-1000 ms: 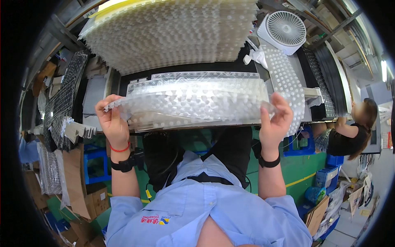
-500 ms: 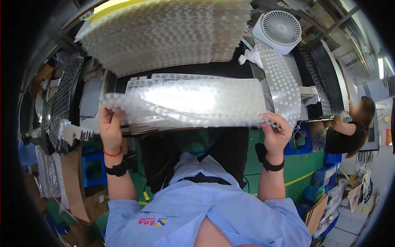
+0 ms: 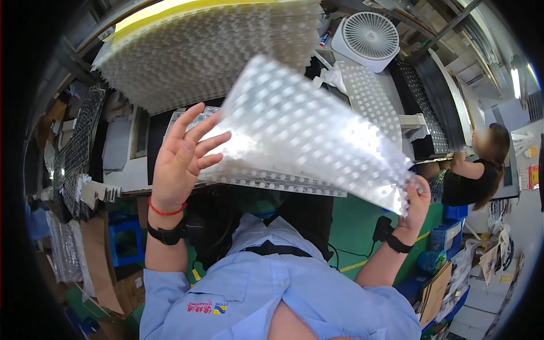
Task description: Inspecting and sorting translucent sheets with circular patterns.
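While the right hand [image 3: 418, 201] pinches sheeting [image 3: 309, 124], the empty left hand [image 3: 180, 161] splays; a carton's [image 3: 132, 290] contents are unclear

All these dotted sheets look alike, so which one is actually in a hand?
The shiny translucent sheet, its right end pinched by the right hand. The flat sheet near the white fan and the stacked sheets are in neither hand.

Well right of the white fan [image 3: 370, 37], a lit tube lamp [image 3: 515, 83] glows above what seems a pale wall [image 3: 530, 198], blurred at the rim. Below the fan, a yellow line [image 3: 355, 266] crosses green floor [image 3: 347, 238]; far to its lower left stands a blue stool [image 3: 124, 225].
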Demonstrator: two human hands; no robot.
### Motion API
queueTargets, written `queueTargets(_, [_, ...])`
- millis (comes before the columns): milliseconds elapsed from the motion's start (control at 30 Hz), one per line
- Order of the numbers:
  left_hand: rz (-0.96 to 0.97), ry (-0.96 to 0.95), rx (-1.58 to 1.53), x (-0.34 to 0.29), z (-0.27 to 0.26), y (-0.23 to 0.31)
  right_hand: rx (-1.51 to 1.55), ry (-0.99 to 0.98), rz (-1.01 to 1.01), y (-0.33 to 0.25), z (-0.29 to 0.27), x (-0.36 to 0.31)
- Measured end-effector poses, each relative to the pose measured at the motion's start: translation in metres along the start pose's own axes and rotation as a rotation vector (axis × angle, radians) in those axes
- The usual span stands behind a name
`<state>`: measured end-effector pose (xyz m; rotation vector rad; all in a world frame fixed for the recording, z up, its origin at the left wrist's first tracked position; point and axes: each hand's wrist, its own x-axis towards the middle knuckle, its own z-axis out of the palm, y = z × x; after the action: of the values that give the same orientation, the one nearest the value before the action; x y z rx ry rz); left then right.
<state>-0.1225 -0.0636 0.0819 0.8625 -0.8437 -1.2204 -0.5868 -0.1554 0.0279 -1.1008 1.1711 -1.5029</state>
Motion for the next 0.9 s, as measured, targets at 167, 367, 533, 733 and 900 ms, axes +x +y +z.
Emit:
queueTargets(167, [0.113,-0.112,0.084,0.006,0.02,-0.009,0.124,0.205,0.006,0.003,-0.023,0.018])
queueTargets(367, [0.214,0.032,0.383,0.004,-0.004,-0.011,-0.004,0.32,0.018,0.031,0.021,0.027])
queueTargets(533, [0.146,0.443,1.239,0.003,-0.055,0.006,-0.033,0.282,-0.061,0.033,0.052,0.018])
queueTargets(733, [-0.049,0.441,1.193,-0.002,-0.13,-0.013,-0.163,0.282,-0.076,0.038,0.068,0.016])
queueTargets(900, [-0.098,0.401,0.913,-0.001,-0.121,-0.009,-0.954,0.453,-0.314,0.045,0.058,0.006])
